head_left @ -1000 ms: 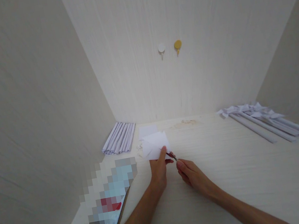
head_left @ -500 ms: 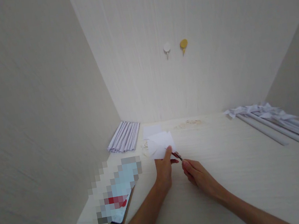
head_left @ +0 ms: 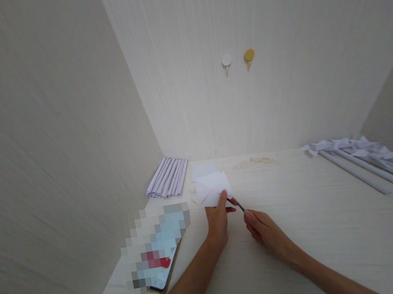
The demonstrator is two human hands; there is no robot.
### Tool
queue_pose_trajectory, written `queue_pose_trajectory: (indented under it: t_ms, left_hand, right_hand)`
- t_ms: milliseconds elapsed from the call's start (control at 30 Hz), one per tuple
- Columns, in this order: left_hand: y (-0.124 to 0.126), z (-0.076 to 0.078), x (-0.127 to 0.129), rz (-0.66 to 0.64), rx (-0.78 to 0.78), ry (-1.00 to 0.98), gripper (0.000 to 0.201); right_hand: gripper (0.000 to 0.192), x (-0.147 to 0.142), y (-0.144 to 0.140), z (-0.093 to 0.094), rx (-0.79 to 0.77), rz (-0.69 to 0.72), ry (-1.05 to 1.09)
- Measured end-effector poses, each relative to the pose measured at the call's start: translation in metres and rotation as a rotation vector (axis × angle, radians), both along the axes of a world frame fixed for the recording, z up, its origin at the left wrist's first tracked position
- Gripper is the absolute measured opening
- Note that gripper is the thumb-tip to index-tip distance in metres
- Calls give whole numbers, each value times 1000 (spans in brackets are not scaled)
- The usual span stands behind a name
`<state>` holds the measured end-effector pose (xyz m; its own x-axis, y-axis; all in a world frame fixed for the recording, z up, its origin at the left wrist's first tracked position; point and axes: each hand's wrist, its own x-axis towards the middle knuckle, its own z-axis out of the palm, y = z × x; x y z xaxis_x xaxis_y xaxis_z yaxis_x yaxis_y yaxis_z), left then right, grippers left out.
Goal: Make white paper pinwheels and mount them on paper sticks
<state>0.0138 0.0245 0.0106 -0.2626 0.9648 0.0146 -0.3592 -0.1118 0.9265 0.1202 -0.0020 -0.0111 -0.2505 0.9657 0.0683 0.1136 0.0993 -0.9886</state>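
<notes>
My left hand (head_left: 218,222) pinches a white square of paper (head_left: 212,187) near its lower right corner, thumb on top and fingers beneath. Slits run inward from the paper's corners. My right hand (head_left: 262,226) is closed around a slim dark metal tool, apparently scissors (head_left: 240,205), whose handles are hidden in the fist. Their tip meets the paper's lower right corner beside my left fingers. Just behind the held square, another white paper sheet (head_left: 204,169) lies on the table.
A phone (head_left: 170,243) with a blurred screen lies at left. Rolled paper sticks (head_left: 167,177) rest against the back left corner. Several paper pinwheels (head_left: 363,145) on paper sticks are piled at right. Two hooks, white (head_left: 226,60) and yellow (head_left: 249,55), are on the back wall (head_left: 196,101).
The whole view has shifted slightly, so things appear a little further right. The scissors look narrower, their blades closer together at the paper's corner. Both hands keep their hold.
</notes>
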Motion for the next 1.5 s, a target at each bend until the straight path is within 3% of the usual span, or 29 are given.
queue_pose_trajectory:
  t_ms: [233, 567, 700, 933, 1167, 1367, 1500]
  left_hand:
    - [-3, 4, 2, -31, 1, -14, 19]
    - [-12, 3, 11, -20, -65, 7, 20]
    - [-12, 2, 12, -68, -90, -13, 21]
    - [-13, 0, 13, -94, -59, 67, 17]
    - [-12, -1, 14, -97, -27, 56, 18]
    - [2, -8, 3, -114, -75, -124, 26]
    - [6, -6, -4, -170, -64, -98, 21]
  right_hand:
    - [39, 2, 4, 6, -159, -36, 277]
    - [24, 4, 9, -4, -7, -191, 85]
    - [22, 4, 7, 1, -4, -160, 49]
    - [26, 4, 7, 5, -9, -277, 87]
    - [42, 4, 7, 4, 6, -233, 78]
    - [34, 3, 5, 7, -88, -241, 251]
    - [35, 4, 8, 7, -187, -277, 500]
